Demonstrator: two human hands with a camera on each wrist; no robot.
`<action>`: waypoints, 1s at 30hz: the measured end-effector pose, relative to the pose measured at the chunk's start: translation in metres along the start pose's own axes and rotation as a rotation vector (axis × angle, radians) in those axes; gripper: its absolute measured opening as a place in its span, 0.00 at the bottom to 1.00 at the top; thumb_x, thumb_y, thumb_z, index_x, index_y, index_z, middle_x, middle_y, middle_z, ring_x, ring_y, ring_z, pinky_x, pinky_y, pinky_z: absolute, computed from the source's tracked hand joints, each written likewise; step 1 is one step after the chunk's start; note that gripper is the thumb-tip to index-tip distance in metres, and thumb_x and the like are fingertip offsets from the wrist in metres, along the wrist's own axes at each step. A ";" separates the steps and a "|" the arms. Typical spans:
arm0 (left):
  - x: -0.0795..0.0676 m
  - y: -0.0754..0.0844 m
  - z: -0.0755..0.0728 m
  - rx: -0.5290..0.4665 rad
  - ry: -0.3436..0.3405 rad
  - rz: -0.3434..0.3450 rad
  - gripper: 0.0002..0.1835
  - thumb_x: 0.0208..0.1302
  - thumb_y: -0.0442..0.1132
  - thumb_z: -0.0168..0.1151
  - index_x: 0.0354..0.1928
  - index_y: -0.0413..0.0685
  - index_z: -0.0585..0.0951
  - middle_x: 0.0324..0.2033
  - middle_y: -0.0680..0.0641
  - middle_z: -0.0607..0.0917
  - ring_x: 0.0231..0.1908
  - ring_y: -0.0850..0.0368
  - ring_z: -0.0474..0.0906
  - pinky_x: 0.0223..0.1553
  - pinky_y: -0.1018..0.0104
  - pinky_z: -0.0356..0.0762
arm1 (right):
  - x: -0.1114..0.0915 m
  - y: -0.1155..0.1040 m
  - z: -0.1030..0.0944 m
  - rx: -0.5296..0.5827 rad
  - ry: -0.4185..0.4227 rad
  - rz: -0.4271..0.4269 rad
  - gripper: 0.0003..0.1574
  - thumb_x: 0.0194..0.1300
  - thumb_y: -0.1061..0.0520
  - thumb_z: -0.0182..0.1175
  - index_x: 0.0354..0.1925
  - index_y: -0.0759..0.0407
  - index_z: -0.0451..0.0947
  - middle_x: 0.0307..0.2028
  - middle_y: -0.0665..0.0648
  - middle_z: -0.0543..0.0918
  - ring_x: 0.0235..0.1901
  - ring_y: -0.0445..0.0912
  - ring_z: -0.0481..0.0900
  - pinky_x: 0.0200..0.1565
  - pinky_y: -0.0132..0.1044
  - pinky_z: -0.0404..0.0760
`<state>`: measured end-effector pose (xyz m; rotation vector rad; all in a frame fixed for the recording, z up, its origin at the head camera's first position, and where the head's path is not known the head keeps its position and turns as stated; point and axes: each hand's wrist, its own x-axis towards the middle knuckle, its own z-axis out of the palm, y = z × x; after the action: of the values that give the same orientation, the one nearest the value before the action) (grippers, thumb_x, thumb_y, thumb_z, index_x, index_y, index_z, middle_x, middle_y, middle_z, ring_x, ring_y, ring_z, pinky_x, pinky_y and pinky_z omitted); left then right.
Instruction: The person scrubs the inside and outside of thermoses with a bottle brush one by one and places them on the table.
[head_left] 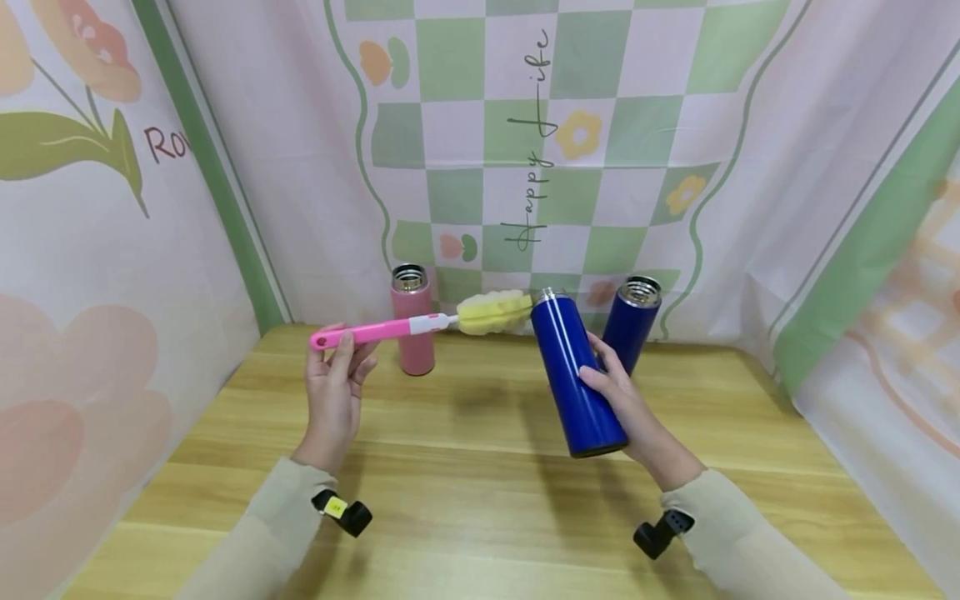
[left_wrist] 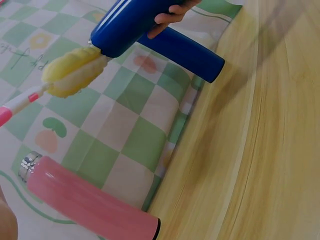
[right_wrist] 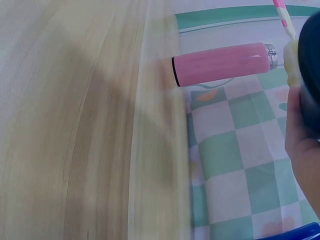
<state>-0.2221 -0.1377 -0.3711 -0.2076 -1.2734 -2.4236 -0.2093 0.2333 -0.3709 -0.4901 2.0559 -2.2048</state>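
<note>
My left hand (head_left: 335, 392) pinches the pink handle of a bottle brush (head_left: 382, 331), held level above the table. Its yellow sponge head (left_wrist: 75, 71) points right, with the tip right at the mouth of a blue thermos bottle (head_left: 576, 375). That bottle is lidless and tilted, its mouth up and to the left. Fingers and thumb of my right hand (head_left: 626, 400) grip the bottle around its side, off the tabletop. In the right wrist view, the dark base of the held bottle hides part of the brush head.
An open pink thermos bottle (head_left: 416, 329) stands upright at the back left of the wooden table (head_left: 480, 517). Another open blue bottle (head_left: 633, 321) stands behind my right hand. A checkered curtain (head_left: 517, 133) hangs along the table's back edge.
</note>
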 end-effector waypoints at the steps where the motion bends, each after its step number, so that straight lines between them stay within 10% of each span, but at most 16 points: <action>1: 0.000 0.000 0.000 0.003 -0.002 -0.002 0.21 0.75 0.45 0.56 0.61 0.42 0.67 0.47 0.46 0.83 0.46 0.57 0.85 0.43 0.72 0.85 | 0.000 0.001 0.000 -0.002 0.001 -0.007 0.43 0.76 0.51 0.46 0.80 0.47 0.36 0.68 0.72 0.57 0.50 0.48 0.82 0.48 0.41 0.84; 30: -0.022 -0.001 -0.013 0.050 -0.276 -0.048 0.06 0.76 0.36 0.55 0.51 0.52 0.76 0.41 0.49 0.85 0.38 0.58 0.86 0.40 0.69 0.87 | -0.001 -0.002 -0.004 -0.108 0.160 -0.002 0.43 0.79 0.46 0.46 0.79 0.32 0.34 0.74 0.62 0.46 0.56 0.59 0.70 0.48 0.42 0.81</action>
<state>-0.2016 -0.1419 -0.3862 -0.5181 -1.4691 -2.4639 -0.2092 0.2381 -0.3689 -0.3331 2.2640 -2.2093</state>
